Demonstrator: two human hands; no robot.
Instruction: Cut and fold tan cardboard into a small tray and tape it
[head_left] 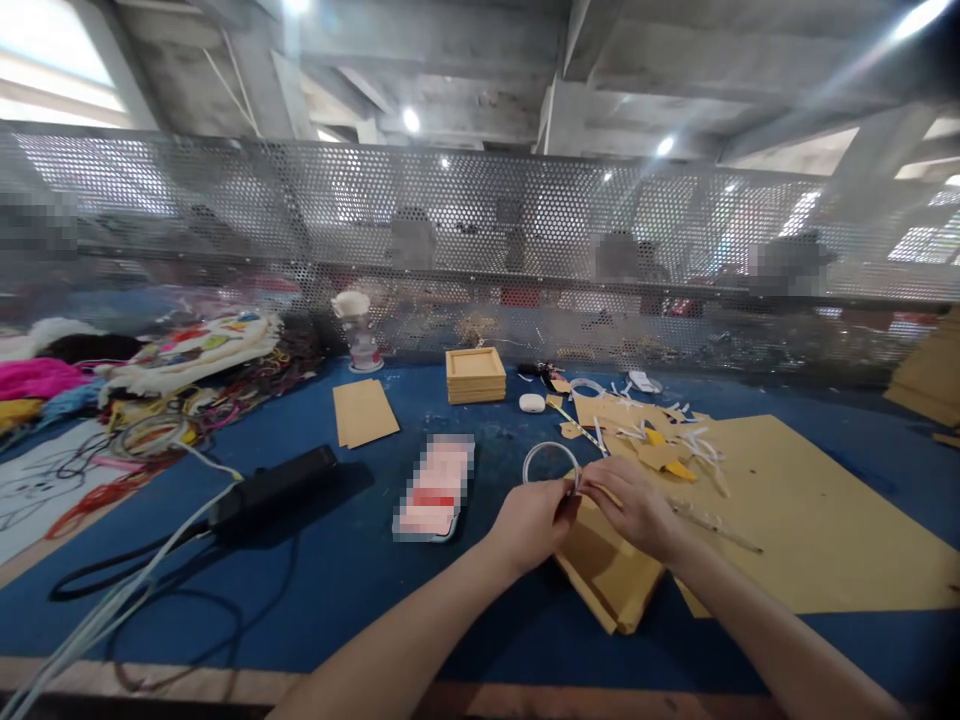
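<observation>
My left hand [534, 522] is closed at the lower edge of a thin white ring that looks like a narrow roll of tape [551, 446]. My right hand [634, 505] meets it there, its fingers pinched together against the left fingertips; the small bit between them is mostly hidden. Under both hands lies a shallow brown cardboard tray [611, 570] with folded-up edges, turned at an angle on the blue table. Its far part is covered by my hands.
A phone [435, 488] lies left of my hands, with a black power strip [274, 490] and cables beyond. Stacked cardboard trays [476, 378], flat card pieces [365, 412] and a white earbud case [532, 403] sit farther back. Paper scraps cover a large brown sheet [810, 520] at right.
</observation>
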